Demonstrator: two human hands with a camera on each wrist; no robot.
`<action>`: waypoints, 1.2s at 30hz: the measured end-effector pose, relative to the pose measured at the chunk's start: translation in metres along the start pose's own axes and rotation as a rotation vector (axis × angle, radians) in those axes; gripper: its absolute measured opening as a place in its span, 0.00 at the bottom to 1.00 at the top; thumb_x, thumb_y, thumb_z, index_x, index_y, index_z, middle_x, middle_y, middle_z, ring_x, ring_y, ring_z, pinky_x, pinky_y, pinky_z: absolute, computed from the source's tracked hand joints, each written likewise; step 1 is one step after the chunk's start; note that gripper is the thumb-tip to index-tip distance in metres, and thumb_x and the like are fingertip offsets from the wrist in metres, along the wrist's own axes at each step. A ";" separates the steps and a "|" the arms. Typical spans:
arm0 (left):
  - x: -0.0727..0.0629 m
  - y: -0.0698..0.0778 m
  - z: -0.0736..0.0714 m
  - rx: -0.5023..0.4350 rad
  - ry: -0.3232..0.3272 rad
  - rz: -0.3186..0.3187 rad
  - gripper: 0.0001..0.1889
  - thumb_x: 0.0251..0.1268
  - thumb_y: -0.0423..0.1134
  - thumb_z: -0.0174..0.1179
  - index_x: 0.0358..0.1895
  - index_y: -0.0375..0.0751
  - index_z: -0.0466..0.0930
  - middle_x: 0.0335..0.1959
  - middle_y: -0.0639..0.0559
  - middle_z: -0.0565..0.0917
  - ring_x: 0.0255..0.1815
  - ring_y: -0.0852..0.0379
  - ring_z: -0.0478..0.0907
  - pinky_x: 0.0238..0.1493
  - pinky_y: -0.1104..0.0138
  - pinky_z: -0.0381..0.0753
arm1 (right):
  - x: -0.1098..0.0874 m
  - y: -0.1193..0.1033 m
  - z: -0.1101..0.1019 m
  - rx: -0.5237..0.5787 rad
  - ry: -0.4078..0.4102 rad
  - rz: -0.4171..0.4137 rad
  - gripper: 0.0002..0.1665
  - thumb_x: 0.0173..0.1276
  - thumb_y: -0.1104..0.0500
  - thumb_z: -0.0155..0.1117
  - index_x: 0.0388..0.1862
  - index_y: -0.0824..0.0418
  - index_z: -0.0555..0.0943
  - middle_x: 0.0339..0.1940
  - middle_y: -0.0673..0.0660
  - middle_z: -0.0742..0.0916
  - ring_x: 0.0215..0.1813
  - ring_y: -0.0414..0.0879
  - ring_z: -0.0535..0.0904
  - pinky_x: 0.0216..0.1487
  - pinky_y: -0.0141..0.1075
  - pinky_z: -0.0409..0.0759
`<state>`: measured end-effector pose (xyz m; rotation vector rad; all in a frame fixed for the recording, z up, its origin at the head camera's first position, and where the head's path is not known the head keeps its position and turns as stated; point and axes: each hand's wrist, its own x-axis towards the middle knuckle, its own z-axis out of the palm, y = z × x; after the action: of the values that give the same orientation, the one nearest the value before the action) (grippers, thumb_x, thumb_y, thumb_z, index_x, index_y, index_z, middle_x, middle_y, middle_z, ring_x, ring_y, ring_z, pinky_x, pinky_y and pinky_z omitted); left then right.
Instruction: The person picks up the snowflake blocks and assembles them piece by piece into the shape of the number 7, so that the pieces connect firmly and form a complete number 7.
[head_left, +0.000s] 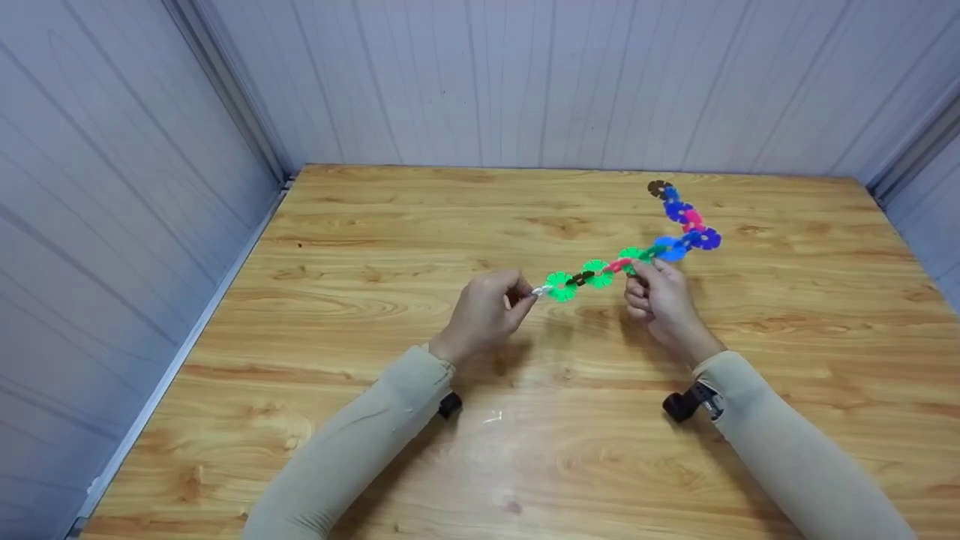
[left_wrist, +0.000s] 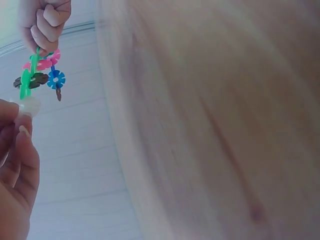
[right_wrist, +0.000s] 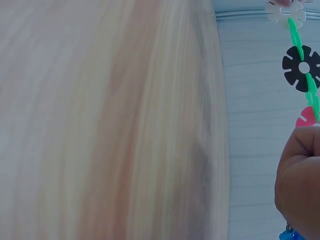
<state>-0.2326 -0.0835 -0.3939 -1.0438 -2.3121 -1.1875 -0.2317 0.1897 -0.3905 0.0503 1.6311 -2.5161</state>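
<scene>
A chain of interlocked plastic snowflake discs (head_left: 597,274) stretches between my two hands, raised off the table. Between thumb and fingers my left hand (head_left: 487,309) pinches the white disc (left_wrist: 30,106) at the chain's near-left end. My right hand (head_left: 666,300) grips the chain at a green disc (head_left: 634,259) beside a pink one (right_wrist: 307,118). Past the right hand, blue and pink discs (head_left: 692,221) bend back toward the far side, ending in a dark brown disc (head_left: 660,189). A black disc (right_wrist: 303,68) shows between green ones in the right wrist view.
A wood-grain table (head_left: 360,225) lies under both hands. Pale panelled walls (head_left: 495,82) stand behind it and at both sides. Each sleeved wrist carries a small black camera (head_left: 681,406). A small pale mark (head_left: 493,417) lies on the tabletop near the front.
</scene>
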 end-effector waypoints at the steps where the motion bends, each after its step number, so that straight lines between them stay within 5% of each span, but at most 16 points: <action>1: 0.000 0.000 0.000 -0.002 0.005 0.011 0.05 0.64 0.28 0.64 0.31 0.38 0.80 0.26 0.52 0.83 0.27 0.62 0.79 0.28 0.72 0.78 | 0.000 0.000 0.000 0.005 -0.002 0.001 0.12 0.83 0.60 0.41 0.35 0.62 0.60 0.16 0.49 0.68 0.13 0.35 0.58 0.14 0.26 0.56; 19: -0.001 0.004 0.003 -0.077 0.141 0.121 0.07 0.59 0.21 0.65 0.29 0.33 0.78 0.26 0.46 0.82 0.24 0.59 0.80 0.27 0.75 0.79 | -0.004 -0.004 0.005 0.103 -0.085 -0.012 0.11 0.83 0.62 0.39 0.36 0.62 0.65 0.14 0.47 0.64 0.13 0.36 0.53 0.14 0.26 0.50; 31: 0.001 0.012 0.004 -0.039 0.098 0.207 0.08 0.59 0.21 0.64 0.28 0.34 0.76 0.25 0.46 0.81 0.23 0.60 0.77 0.26 0.75 0.77 | -0.008 -0.006 0.001 0.071 -0.097 -0.033 0.13 0.82 0.63 0.42 0.33 0.61 0.66 0.14 0.46 0.63 0.13 0.36 0.55 0.14 0.27 0.51; 36: -0.001 0.013 0.007 -0.066 0.083 0.193 0.08 0.59 0.21 0.64 0.29 0.34 0.76 0.25 0.46 0.80 0.24 0.60 0.78 0.27 0.76 0.77 | -0.009 -0.013 -0.002 0.019 -0.106 -0.022 0.12 0.82 0.61 0.43 0.35 0.61 0.67 0.15 0.47 0.63 0.14 0.36 0.56 0.14 0.27 0.53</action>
<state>-0.2217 -0.0733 -0.3911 -1.1873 -2.0697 -1.2130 -0.2244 0.1971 -0.3787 -0.0975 1.5761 -2.5040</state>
